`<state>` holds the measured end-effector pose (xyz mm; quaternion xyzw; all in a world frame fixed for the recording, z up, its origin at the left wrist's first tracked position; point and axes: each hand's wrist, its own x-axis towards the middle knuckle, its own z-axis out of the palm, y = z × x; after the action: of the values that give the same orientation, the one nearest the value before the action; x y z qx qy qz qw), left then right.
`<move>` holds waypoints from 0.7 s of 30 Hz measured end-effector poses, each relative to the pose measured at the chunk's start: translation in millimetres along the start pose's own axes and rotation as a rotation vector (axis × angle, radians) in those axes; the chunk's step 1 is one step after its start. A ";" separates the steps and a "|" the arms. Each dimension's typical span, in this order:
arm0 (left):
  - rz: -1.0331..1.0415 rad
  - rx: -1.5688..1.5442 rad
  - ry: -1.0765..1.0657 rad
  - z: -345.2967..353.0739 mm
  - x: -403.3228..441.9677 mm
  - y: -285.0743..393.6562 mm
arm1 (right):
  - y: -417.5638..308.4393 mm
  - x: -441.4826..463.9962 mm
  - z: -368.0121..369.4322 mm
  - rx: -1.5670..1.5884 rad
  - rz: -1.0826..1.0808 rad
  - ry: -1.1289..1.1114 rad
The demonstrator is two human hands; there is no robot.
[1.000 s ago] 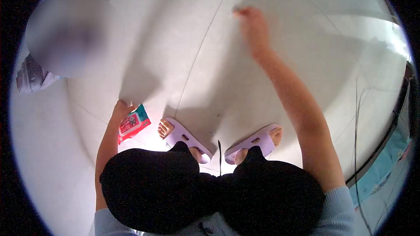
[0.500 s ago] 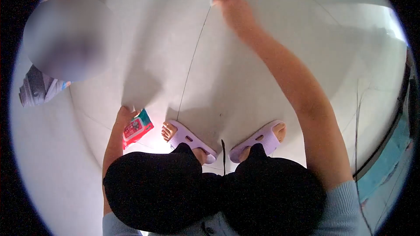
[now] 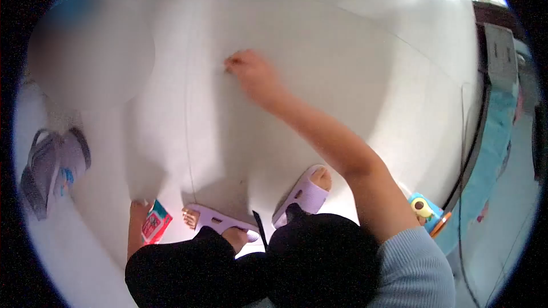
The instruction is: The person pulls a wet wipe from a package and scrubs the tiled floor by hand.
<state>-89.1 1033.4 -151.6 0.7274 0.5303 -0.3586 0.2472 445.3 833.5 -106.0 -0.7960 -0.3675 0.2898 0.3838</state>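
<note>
My left hand [image 3: 138,211] is low on the left, its fingers closed on the edge of a red and teal pack of wet wipes [image 3: 157,222]. The pack has a printed label on its front and hangs beside my left foot. Out in front of me, my right hand [image 3: 251,73] reaches over the pale tiled floor [image 3: 308,40]. Its fingers are curled together, slightly blurred, and whatever is between them is too small to make out. I cannot tell whether the fingertips touch the floor.
Lilac slippers [image 3: 302,194] are on my feet. Grey footwear [image 3: 48,165] lies at the left. On the right are a blue packet with an avocado picture [image 3: 422,208], a thin dark cable [image 3: 463,137] and a teal-sided piece of furniture [image 3: 485,154]. A blurred disc covers the upper left.
My view has shifted and turned toward the right. My right hand has come nearer and leftward in view; the white bit at its fingertips no longer shows. The left hand still holds the pack.
</note>
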 end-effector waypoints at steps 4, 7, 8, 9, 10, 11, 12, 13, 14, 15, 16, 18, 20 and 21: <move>-0.022 0.002 0.005 -3.9 -1.4 1.3 | 39.3 -52.2 54.2 -0.288 -0.497 -0.242; -0.035 -0.005 0.012 -8.5 -5.6 6.7 | 37.5 -130.7 65.5 -0.101 -0.544 -0.419; -0.038 -0.008 0.016 -10.9 -7.3 8.7 | 42.5 -132.9 62.1 -0.105 -0.540 -0.417; -0.040 -0.009 0.020 -13.2 -8.1 12.1 | 47.5 -135.0 60.8 -0.085 -0.514 -0.455; -0.048 -0.007 0.021 -15.6 -11.0 13.5 | 51.7 -141.5 60.9 -0.059 -0.485 -0.494; -0.042 -0.011 0.032 -20.1 -10.6 22.6 | 1.5 -102.7 -3.1 0.139 0.312 -0.697; -0.046 -0.014 0.036 -22.4 -13.2 26.3 | 23.0 -98.7 -18.2 0.131 0.225 -0.284; -0.039 -0.019 0.046 -27.0 -14.4 34.3 | 44.4 -87.7 -39.2 -0.038 0.043 0.121; -0.034 -0.021 0.055 -32.3 -14.5 44.4 | 69.5 -79.3 -70.5 -0.172 0.048 0.434; -0.025 -0.022 0.066 -39.4 -17.2 56.6 | 80.7 -72.1 -118.1 -0.437 -0.118 0.614; -0.015 -0.026 0.074 -46.5 -18.7 75.0 | 136.8 -74.5 -151.8 -0.338 -0.048 0.850; 0.066 -0.012 0.099 -74.5 -23.0 138.6 | 170.1 -102.9 -198.7 -0.333 0.186 1.102; 0.228 -0.001 0.169 -95.5 -23.3 189.0 | 213.5 -139.2 -216.3 -0.348 0.630 1.166; 0.251 0.054 0.205 -95.0 -8.7 193.8 | 221.8 -148.6 -206.0 -0.353 0.645 1.160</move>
<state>117.8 1037.4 -89.9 0.8270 0.4479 -0.2632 0.2149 595.3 534.9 -151.5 -0.9427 0.1112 -0.1480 0.2775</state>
